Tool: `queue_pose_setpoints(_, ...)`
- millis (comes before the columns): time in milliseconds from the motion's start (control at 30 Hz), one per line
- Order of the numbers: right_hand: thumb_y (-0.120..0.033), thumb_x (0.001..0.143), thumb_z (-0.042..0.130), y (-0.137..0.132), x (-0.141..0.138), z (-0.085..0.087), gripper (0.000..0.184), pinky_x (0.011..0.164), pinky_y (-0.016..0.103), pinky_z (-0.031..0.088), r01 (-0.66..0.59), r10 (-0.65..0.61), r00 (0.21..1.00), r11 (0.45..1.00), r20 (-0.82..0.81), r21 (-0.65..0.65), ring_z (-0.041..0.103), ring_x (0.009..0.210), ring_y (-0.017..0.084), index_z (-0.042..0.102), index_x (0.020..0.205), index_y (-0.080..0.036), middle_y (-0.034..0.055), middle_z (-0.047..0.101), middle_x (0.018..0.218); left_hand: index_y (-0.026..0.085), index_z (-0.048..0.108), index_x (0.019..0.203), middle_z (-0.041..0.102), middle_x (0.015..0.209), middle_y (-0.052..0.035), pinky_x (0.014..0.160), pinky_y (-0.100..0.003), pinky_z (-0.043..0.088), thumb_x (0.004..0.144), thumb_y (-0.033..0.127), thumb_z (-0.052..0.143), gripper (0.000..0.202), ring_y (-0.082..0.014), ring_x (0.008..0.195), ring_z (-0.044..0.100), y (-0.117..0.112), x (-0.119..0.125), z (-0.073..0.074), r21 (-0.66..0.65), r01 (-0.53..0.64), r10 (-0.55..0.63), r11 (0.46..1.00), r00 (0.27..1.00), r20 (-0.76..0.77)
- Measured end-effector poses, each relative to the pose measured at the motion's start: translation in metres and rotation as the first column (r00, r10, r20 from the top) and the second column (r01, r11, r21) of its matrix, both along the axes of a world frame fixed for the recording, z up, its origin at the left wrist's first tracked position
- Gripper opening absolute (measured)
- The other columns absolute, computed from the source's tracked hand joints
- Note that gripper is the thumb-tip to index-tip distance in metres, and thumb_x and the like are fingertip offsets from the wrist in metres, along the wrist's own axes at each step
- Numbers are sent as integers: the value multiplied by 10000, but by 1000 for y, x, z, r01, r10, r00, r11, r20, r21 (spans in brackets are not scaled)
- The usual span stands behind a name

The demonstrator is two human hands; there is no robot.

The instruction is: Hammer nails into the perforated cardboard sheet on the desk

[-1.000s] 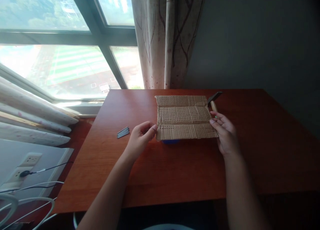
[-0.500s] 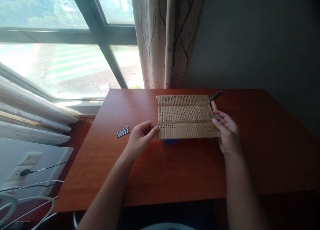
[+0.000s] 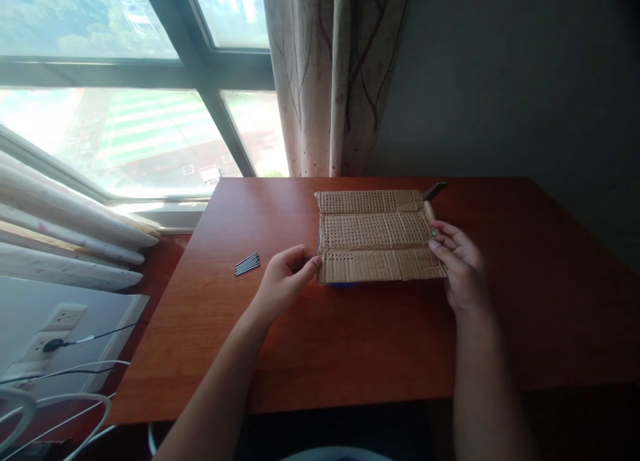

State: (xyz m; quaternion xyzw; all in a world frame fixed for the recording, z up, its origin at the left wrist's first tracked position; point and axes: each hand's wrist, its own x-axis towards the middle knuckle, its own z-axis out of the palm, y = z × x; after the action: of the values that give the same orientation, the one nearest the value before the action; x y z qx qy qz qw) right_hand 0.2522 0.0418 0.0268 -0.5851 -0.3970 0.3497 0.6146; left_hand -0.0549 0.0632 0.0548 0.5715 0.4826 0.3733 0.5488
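A brown cardboard sheet [image 3: 375, 231], creased across and dotted with rows of small punched holes, is held between my two hands over the table. My left hand [image 3: 290, 274] pinches its near left edge. At the right edge, the thumb and fingers of my right hand [image 3: 460, 264] grip the sheet. Beneath the cardboard a blue object [image 3: 343, 285] shows only at its rim; the rest is hidden. A hammer with a wooden handle [image 3: 429, 211] and dark metal head [image 3: 434, 191] lies partly covered beyond the right edge. Several nails [image 3: 247, 264] lie left of my left hand.
The reddish-brown wooden table [image 3: 350, 354] stands by a window [image 3: 150, 141] and a patterned curtain [image 3: 310, 81]. A wall socket [image 3: 50, 334] with a black plug and loose cables [image 3: 65, 397] is at the lower left.
Both hands have shifted the cardboard sheet slightly to the right and a little nearer. Slightly more of the blue object shows at the left edge.
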Motion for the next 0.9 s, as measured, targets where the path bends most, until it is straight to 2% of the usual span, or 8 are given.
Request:
queue_pose_setpoints(300, -341, 773, 759, 0, -2, 0, 369, 697, 303, 465, 22, -21, 1000, 999, -15, 41, 553, 767, 155, 724, 1138, -298, 0, 611, 870, 158, 561, 685, 506, 599, 31, 529, -214, 308, 809, 459, 702, 355, -91, 571, 414, -3, 2, 3, 17, -29, 29, 999, 999, 16)
queue_pose_setpoints(467, -346, 802, 746, 2, -3, -3, 343, 753, 315, 481, 19, -19, 1000, 998, 10, 56, 584, 804, 159, 718, 1140, -293, 2, 640, 904, 151, 576, 697, 537, 617, 17, 530, -214, 313, 829, 434, 696, 334, -91, 577, 424, -4, 1, 2, 24, -15, 14, 1000, 1000, 13)
queue_pose_setpoints(900, -396, 815, 755, 4, -7, -4, 367, 894, 389, 518, 32, -34, 997, 999, 69, 20, 663, 943, 201, 705, 1154, -264, 34, 722, 1008, 155, 561, 640, 492, 582, 24, 489, -207, 272, 813, 418, 692, 341, -83, 544, 383, -6, -2, 5, 38, 8, -7, 999, 999, -41)
